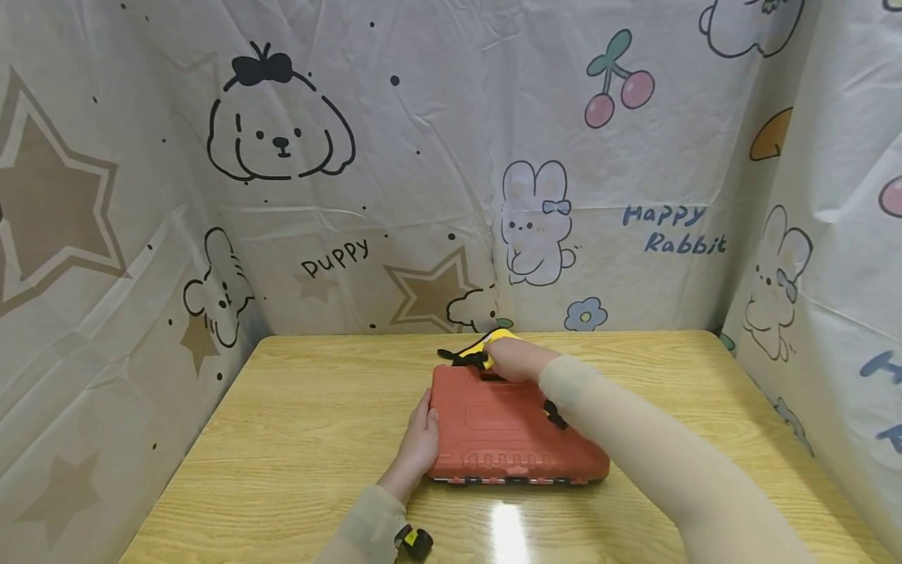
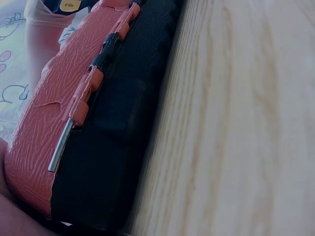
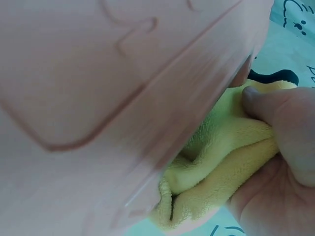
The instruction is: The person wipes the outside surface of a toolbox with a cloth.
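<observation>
A red plastic carrying case (image 1: 486,427) with a black lower half (image 2: 123,103) stands on the table, its hinged edge toward me. My left hand (image 1: 421,440) holds the case by its left side, the thumb along the edge. At the far side, by the handle opening, my right hand (image 1: 513,359) grips a yellow cloth (image 3: 221,172). Fuzzy and bunched in folds, the cloth lies against the case's far edge in the right wrist view. A black strip (image 3: 273,77) shows beside the cloth.
The light wooden table (image 1: 303,423) reaches back to a white printed curtain (image 1: 423,157) that hangs behind it and on both sides. A black wrist device (image 1: 416,542) is strapped at the left sleeve. A metal hinge pin (image 2: 61,145) sticks out along the case's seam.
</observation>
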`<state>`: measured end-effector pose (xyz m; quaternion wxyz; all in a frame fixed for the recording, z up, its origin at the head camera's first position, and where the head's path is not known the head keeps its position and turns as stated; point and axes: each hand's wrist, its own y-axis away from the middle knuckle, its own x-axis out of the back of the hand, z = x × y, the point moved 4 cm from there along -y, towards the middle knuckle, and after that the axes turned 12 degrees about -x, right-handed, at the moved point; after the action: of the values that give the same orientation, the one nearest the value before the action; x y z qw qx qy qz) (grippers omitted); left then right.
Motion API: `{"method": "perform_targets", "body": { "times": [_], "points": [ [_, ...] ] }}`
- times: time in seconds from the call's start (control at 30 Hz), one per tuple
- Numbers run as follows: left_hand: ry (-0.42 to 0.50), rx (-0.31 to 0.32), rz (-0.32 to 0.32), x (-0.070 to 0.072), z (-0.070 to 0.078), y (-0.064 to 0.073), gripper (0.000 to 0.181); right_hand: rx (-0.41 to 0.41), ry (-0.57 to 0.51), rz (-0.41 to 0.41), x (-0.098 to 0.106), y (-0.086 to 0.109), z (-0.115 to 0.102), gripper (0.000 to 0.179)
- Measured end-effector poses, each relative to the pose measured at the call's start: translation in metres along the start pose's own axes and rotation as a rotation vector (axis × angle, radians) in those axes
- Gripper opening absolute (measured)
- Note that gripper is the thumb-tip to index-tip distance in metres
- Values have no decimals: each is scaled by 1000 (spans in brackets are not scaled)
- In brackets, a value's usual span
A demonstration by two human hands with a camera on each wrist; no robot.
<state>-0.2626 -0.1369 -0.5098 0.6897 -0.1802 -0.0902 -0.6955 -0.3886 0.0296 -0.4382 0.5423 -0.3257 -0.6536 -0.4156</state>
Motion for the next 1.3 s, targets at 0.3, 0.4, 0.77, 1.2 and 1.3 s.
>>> {"method": "perform_targets", "body": {
  "times": [0.3,0.4,0.77,1.2,1.3],
  "points": [
    [-1,10,0,0,-1,-1,53,-12,8,-11,1,7,6,14],
    [9,17,-5,-1,-1,-1,54,-37,-2,-16,0,7,11,15],
    [8,22,-1,-1,-3,-2,54,-121,-35,-55,-5,9,35,14],
    [6,2,0,-1,-1,-1,53,-80,-65,-47,1,20,50,18],
    [13,2,3,-1,-1,-1,53,-77,-74,-48,3,21,54,18]
  ]
}}
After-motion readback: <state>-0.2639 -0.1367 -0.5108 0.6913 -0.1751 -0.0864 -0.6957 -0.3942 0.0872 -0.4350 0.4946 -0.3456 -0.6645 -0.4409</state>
